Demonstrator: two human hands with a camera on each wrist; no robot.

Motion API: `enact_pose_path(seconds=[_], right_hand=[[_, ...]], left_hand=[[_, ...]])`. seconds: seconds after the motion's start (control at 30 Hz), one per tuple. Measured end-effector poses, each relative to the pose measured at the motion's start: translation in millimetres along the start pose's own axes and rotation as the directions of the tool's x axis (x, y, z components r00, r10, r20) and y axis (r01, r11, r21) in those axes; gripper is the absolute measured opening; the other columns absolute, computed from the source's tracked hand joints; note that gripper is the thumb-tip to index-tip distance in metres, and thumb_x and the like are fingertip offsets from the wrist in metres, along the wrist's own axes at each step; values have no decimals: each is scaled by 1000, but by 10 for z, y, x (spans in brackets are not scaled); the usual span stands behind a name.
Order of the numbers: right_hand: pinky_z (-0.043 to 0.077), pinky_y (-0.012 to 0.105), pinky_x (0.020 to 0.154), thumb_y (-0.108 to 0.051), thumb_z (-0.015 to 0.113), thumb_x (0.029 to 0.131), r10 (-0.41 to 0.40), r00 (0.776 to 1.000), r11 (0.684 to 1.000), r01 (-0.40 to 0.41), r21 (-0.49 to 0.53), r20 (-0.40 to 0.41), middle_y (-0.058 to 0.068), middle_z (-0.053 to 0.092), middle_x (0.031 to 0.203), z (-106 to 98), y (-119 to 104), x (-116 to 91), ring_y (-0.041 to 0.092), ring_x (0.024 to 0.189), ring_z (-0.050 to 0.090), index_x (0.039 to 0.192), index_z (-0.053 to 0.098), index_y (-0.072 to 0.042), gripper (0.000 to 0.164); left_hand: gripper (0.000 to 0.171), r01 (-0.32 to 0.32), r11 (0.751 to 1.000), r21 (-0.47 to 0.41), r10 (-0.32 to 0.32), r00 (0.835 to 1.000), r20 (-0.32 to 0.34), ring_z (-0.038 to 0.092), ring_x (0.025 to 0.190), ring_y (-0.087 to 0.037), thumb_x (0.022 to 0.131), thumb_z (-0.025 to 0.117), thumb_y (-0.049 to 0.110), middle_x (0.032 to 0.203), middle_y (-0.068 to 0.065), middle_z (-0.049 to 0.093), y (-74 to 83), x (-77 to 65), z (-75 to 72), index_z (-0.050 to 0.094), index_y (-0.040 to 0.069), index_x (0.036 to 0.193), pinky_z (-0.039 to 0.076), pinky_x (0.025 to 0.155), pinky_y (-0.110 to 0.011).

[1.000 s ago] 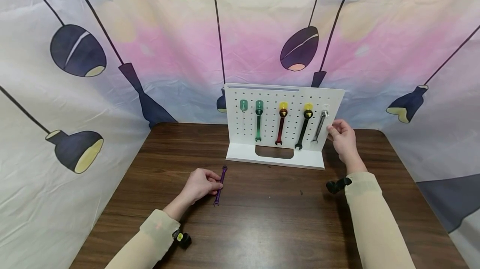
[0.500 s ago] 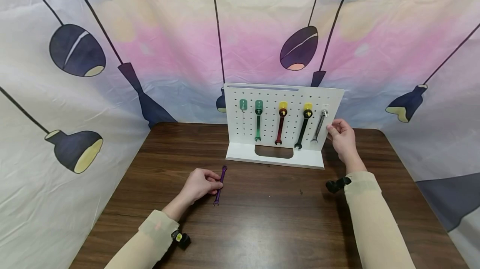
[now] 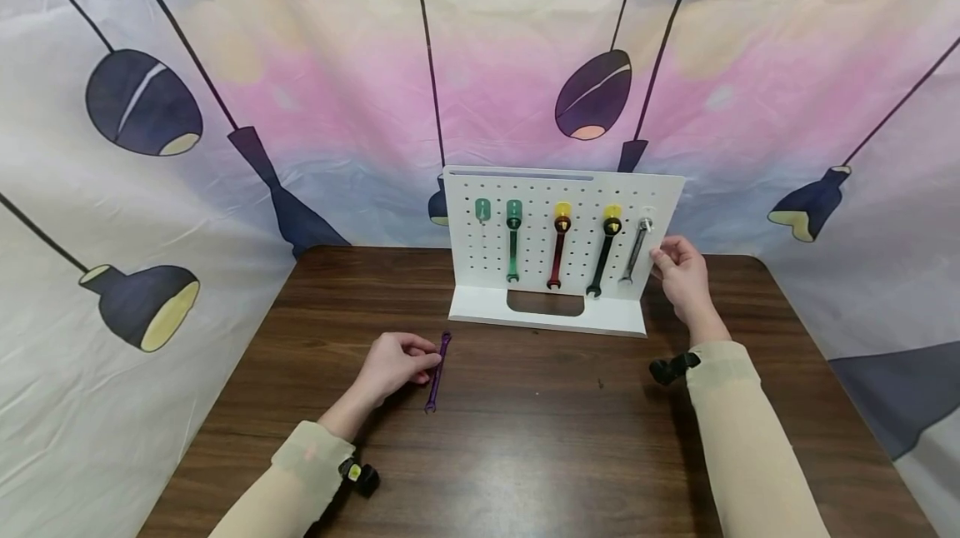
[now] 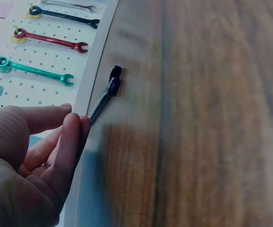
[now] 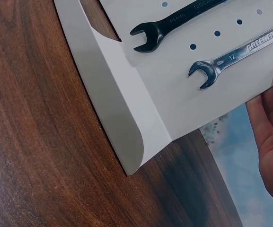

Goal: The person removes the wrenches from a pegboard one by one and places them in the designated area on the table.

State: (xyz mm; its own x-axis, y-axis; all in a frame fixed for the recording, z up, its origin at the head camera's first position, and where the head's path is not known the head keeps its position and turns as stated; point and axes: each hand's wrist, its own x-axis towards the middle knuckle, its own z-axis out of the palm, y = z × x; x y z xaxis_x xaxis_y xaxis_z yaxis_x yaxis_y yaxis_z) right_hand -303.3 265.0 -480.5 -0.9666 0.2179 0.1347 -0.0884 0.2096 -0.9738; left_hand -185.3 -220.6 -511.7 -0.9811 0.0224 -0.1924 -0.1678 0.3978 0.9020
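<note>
My left hand [image 3: 393, 365] pinches a purple combination wrench [image 3: 438, 373] near the middle of its shank, low over the table in front of the board's left end. In the left wrist view, one end of that wrench [image 4: 113, 85] sticks out dark past the fingertips. A white pegboard stand [image 3: 468, 259] stands upright; my right hand [image 3: 684, 278] grips its right edge, thumb on the front face. From hooks on the board hang a green wrench [image 3: 513, 251], a red wrench [image 3: 558, 255], a black wrench [image 3: 603, 259] and a silver wrench [image 5: 235, 56].
At the board's far left a green hook [image 3: 482, 210] carries no wrench. The board's foot [image 3: 480, 305] has a wide cutout and sits on the brown wooden table [image 3: 540, 455]. Close behind the table hangs a fabric backdrop [image 3: 337, 63] printed with lamps.
The left thumb has shifted slightly up along the purple wrench, which stays in nearly the same place. My right hand keeps its hold on the board. The head view has turned slightly.
</note>
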Motion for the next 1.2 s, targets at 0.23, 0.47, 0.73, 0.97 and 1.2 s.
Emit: enact_pose_path(seconds=[0.23, 0.47, 0.73, 0.97, 1.2], right_hand=[[57, 22, 92, -16, 62, 110, 0, 1000, 1000, 0, 26, -4, -5, 58, 94, -15, -16, 3, 6, 96, 61, 110, 64, -13, 4], [58, 27, 94, -16, 62, 110, -3, 1000, 1000, 3, 31, 2, -8, 59, 93, -13, -19, 7, 4, 95, 61, 107, 64, -16, 3], [55, 19, 87, -17, 62, 109, -14, 1000, 1000, 14, 25, 6, -9, 59, 93, 4, -7, 4, 4, 94, 60, 115, 62, -5, 14], [58, 32, 97, -16, 62, 109, -7, 1000, 1000, 7, 28, -1, -10, 59, 93, 5, -10, 1, 4, 95, 61, 114, 62, -6, 12], [57, 36, 101, -19, 62, 109, -6, 1000, 1000, 6, 6, -3, -10, 60, 95, 10, -11, -9, 4, 97, 61, 128, 56, 6, 32]], left_hand=[[13, -74, 997, -29, 73, 997, -35, 72, 62, -21, 93, 83, 4, 84, -9, 77, 29, 43, 9, 79, -3, 103, 64, 60, -33], [17, -124, 987, -99, 120, 992, -38, 74, 69, -19, 93, 82, 2, 90, -12, 78, 72, 103, 75, 78, -6, 108, 64, 64, -31], [23, -114, 975, -190, 107, 993, -45, 76, 72, -20, 92, 82, 0, 92, -13, 76, 147, 156, 164, 76, -9, 112, 65, 68, -32], [29, -140, 968, -207, 136, 990, -36, 77, 75, -22, 93, 81, 1, 93, -12, 77, 220, 182, 224, 74, -12, 117, 66, 71, -34], [29, -156, 970, -185, 153, 988, -35, 77, 80, -19, 93, 82, 5, 97, -12, 79, 281, 218, 310, 75, -10, 117, 66, 73, -37]])
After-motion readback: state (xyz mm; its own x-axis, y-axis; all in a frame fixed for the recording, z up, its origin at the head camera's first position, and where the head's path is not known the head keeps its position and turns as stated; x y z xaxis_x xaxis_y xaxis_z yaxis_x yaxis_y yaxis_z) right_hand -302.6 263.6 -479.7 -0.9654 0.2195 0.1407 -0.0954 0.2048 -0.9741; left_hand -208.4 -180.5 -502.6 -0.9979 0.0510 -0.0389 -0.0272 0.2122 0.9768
